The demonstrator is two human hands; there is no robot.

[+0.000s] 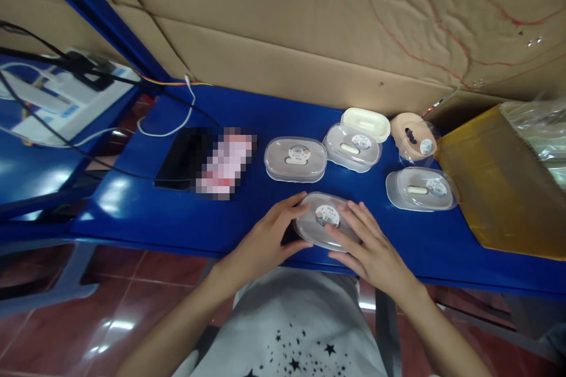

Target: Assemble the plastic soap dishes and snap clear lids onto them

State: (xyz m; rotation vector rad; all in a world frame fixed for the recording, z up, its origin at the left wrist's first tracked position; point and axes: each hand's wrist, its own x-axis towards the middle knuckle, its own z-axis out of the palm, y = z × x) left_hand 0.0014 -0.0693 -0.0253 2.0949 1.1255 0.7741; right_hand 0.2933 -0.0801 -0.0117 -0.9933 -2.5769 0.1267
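Note:
An oval plastic box [309, 227] with a clear lid and a round printed sticker lies near the table's front edge. My left hand [276, 227] curves around its left end, thumb low and fingers above. Across the right part of the lid lie the outstretched, spread fingers of my right hand [369, 241]. Behind it are similar boxes with small cream handles: one box [292, 171] to the left, another box [347, 156] beside a cream oval tray [369, 122], and a third box [413, 194] to the right. A peach container [409, 135] with a clear cover stands farther back.
A cardboard carton [490, 182] holding plastic-wrapped items stands at the right. On the left of the blue table [154, 218] lie a black object [179, 156] and a pixelated item [227, 165]. Cables and a white power strip [66, 100] are farther left. Cardboard [287, 17] lines the back.

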